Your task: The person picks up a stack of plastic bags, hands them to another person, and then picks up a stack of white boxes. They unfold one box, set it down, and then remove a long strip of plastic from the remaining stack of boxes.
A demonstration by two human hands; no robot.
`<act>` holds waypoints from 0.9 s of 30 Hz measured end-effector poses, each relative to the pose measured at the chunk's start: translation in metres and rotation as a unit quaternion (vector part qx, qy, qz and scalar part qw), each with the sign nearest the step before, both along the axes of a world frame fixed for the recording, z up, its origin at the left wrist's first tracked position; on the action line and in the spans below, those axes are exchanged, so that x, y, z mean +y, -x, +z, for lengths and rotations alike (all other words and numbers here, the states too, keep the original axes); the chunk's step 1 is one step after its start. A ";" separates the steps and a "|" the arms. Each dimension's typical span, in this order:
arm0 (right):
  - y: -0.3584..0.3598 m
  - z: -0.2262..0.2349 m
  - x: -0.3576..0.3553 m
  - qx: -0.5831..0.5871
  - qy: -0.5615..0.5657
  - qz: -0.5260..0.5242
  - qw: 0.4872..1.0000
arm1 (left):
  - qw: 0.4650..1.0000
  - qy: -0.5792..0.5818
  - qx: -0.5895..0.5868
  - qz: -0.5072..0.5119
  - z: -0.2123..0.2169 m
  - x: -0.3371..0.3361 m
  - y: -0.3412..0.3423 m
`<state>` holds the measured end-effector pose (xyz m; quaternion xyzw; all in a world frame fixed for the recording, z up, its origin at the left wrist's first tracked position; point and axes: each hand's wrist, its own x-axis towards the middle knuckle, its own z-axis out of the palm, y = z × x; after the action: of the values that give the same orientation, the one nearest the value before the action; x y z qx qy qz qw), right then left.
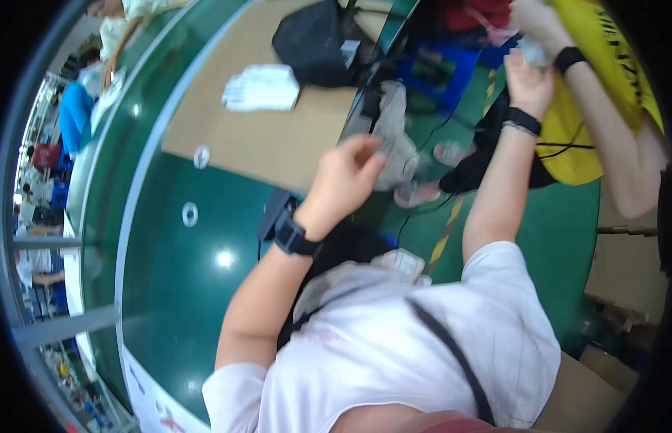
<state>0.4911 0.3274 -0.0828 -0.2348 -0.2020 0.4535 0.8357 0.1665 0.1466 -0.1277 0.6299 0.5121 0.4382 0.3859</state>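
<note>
Left hand [343,177]: fingers pinched shut on grey crumpled bag [395,141], held off the green table's [170,274] edge. Right hand [529,81]: raised beside another person's hand [538,22]; grip cannot be told.

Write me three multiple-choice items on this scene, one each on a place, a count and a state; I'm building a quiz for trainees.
1. Where does the white bundle lie?
A. on the brown board
B. on the floor
C. in a blue crate

2. How many small white rings show to the left of the left hand?
A. one
B. two
C. five

3. The left hand is:
A. flat on the table
B. closed on a greyish bag
C. open and empty

Answers:
1 A, the bundle rests on the board's far part.
2 B, one ring sits at the board's edge and one on the green top.
3 B, the fingers pinch the bag's lower part.
</note>
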 end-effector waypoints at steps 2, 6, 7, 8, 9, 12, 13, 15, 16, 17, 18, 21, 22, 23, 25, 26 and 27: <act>0.002 -0.014 -0.028 -0.078 0.014 -0.086 0.993 | 1.000 0.014 -0.017 0.004 0.015 -0.008 0.011; 0.093 -0.018 -0.130 -0.506 -0.135 -0.033 0.851 | 0.992 -0.028 0.058 0.107 0.010 -0.014 0.055; 0.099 -0.012 -0.141 -0.572 -0.192 0.139 0.785 | 0.987 0.069 0.118 0.081 0.019 -0.018 0.068; 0.113 -0.010 -0.139 -0.575 -0.233 0.199 0.758 | 0.986 0.070 0.126 0.085 0.019 -0.017 0.069; 0.124 -0.023 -0.133 -0.584 -0.210 0.257 0.740 | 0.958 -0.034 0.264 0.105 0.014 -0.017 0.072; 0.145 -0.104 -0.101 -0.667 0.123 0.400 0.617 | 0.906 -0.090 0.404 0.090 0.001 -0.011 0.074; 0.138 -0.160 -0.079 -0.718 0.142 0.359 0.579 | 0.911 -0.117 0.392 0.047 0.010 -0.005 0.066; 0.163 -0.235 -0.055 -0.629 0.296 0.295 0.656 | 0.895 -0.131 0.426 -0.021 0.021 -0.001 0.054; 0.184 -0.245 -0.040 -0.556 0.361 0.328 0.673 | 0.878 -0.141 0.456 -0.029 0.018 -0.002 0.052; 0.189 -0.287 -0.024 -0.684 0.256 0.246 0.638 | 0.876 -0.146 0.459 -0.031 0.011 0.001 0.044; 0.184 -0.332 0.003 -0.758 0.158 0.185 0.606 | 0.874 -0.157 0.457 -0.046 0.006 0.009 0.034; 0.234 -0.342 0.017 -0.712 0.051 0.213 0.667 | 0.867 -0.139 0.478 -0.024 0.002 -0.003 0.053; 0.243 -0.350 0.020 -0.744 0.090 0.222 0.623 | 0.865 -0.145 0.481 -0.023 -0.002 -0.006 0.060; 0.248 -0.357 0.025 -0.773 0.131 0.230 0.577 | 0.866 -0.141 0.479 0.005 -0.007 -0.009 0.070; 0.267 -0.354 0.034 -0.809 0.079 0.086 0.576 | 0.870 -0.120 0.474 0.063 -0.015 -0.013 0.098; 0.280 -0.348 0.034 -0.824 0.032 -0.060 0.563 | 0.867 -0.112 0.481 0.073 -0.018 -0.012 0.112; 0.293 -0.350 0.024 -0.819 -0.012 -0.198 0.539 | 0.866 -0.093 0.483 0.091 -0.021 -0.013 0.126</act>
<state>0.1977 0.3515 -0.4331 -0.5277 -0.7518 -0.1160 0.3779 0.0409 0.1334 -0.1491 0.7462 0.6467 0.1576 -0.0116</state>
